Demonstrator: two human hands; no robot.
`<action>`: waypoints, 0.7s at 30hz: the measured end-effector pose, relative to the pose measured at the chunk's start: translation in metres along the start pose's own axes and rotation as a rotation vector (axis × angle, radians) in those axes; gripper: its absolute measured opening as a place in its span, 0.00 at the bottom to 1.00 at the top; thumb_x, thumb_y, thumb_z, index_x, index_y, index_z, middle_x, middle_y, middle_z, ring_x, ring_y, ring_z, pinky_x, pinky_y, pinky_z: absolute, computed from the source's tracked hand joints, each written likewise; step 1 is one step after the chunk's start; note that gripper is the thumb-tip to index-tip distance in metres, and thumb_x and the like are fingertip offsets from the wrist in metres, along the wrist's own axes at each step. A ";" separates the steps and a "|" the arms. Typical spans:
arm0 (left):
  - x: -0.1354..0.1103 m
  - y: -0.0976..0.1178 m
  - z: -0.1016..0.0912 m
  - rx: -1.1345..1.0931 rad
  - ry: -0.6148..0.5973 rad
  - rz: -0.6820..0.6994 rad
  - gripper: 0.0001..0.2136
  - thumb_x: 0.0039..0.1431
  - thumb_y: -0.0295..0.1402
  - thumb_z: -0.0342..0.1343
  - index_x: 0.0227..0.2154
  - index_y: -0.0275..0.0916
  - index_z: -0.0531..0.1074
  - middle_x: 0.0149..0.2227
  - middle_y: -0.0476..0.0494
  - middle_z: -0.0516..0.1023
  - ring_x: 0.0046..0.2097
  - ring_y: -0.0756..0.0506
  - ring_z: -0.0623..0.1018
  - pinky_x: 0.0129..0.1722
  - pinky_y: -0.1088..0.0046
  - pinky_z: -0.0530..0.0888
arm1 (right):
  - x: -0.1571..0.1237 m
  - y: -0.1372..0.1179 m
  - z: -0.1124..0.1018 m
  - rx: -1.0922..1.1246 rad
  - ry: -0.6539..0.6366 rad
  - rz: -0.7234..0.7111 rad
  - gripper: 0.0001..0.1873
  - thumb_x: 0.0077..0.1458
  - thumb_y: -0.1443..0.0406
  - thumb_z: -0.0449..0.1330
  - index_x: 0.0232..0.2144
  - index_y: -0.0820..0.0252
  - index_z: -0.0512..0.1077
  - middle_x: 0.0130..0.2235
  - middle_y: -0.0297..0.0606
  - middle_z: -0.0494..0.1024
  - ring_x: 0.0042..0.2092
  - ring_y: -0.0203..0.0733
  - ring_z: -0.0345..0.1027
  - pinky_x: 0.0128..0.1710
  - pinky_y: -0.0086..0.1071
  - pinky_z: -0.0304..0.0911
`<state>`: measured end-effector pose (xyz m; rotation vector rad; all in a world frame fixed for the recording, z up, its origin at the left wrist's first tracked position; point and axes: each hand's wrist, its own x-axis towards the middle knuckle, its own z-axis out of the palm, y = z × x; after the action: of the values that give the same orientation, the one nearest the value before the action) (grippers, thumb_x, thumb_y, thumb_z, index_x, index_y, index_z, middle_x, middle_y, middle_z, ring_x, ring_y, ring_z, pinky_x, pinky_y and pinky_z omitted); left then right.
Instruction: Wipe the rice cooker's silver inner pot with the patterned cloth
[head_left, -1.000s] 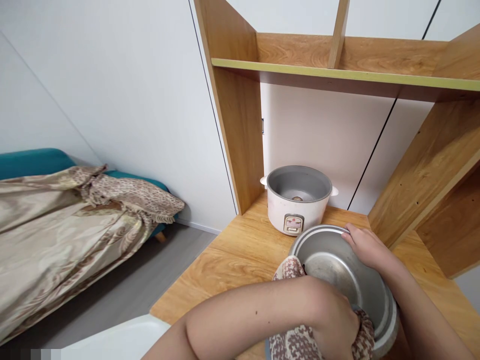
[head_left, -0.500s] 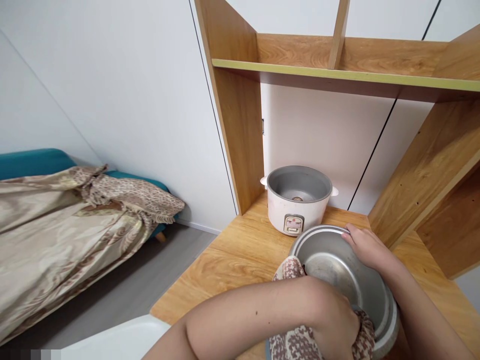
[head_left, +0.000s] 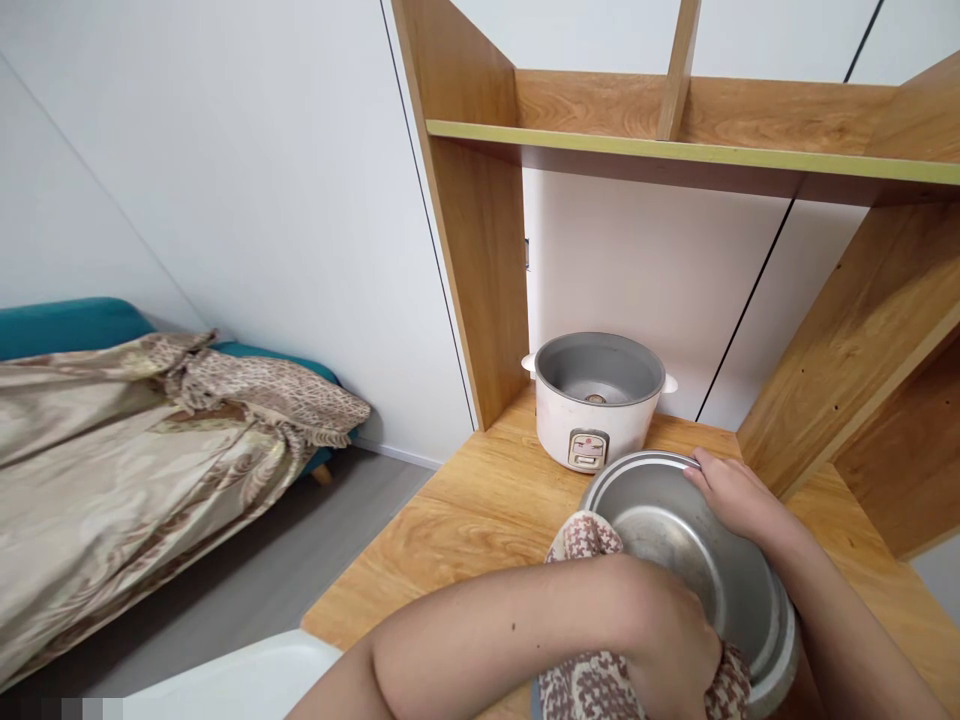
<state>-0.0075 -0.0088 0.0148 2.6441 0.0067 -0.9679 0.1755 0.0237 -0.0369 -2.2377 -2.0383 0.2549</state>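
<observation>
A grey metal inner pot (head_left: 664,535) of a rice cooker is tilted on the wooden desk, its mouth facing up and toward me. My right hand (head_left: 731,490) grips its far right rim, thumb inside the wall. In my left hand (head_left: 671,640) is a brown-and-white patterned cloth (head_left: 589,685), pressed at the pot's near inner wall; the fingertips are hidden. Part of the cloth bunches over the pot's left rim. Just behind the pot stands the white rice cooker body (head_left: 592,425), lidless, with its grey inside showing.
A wooden shelf unit (head_left: 487,280) rises from the desk (head_left: 442,510), with a board across above the cooker. A white curved surface (head_left: 247,665) is at the lower left. Farther left, a teal sofa (head_left: 75,318) is draped with a patterned cover (head_left: 112,490).
My left hand and the cloth have shifted very slightly at the pot's near side. My right hand keeps its grip on the rim, and the cooker body stays put.
</observation>
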 end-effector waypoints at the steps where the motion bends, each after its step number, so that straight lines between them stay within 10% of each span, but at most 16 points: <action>1: 0.000 0.000 0.000 0.000 -0.007 0.001 0.25 0.51 0.35 0.57 0.50 0.24 0.76 0.43 0.31 0.83 0.39 0.39 0.81 0.33 0.67 0.75 | 0.000 0.000 0.000 -0.001 -0.001 0.001 0.19 0.67 0.53 0.56 0.50 0.61 0.71 0.47 0.40 0.76 0.47 0.41 0.72 0.51 0.44 0.70; 21: 0.002 -0.002 0.000 -0.059 -0.042 -0.035 0.33 0.49 0.41 0.58 0.56 0.23 0.72 0.46 0.28 0.82 0.40 0.38 0.81 0.32 0.67 0.75 | 0.000 0.000 -0.001 0.004 -0.001 -0.009 0.20 0.67 0.52 0.56 0.51 0.61 0.71 0.47 0.40 0.76 0.47 0.42 0.72 0.51 0.45 0.70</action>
<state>-0.0065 -0.0068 0.0127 2.5776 0.0711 -1.0192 0.1755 0.0235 -0.0360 -2.2259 -2.0464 0.2594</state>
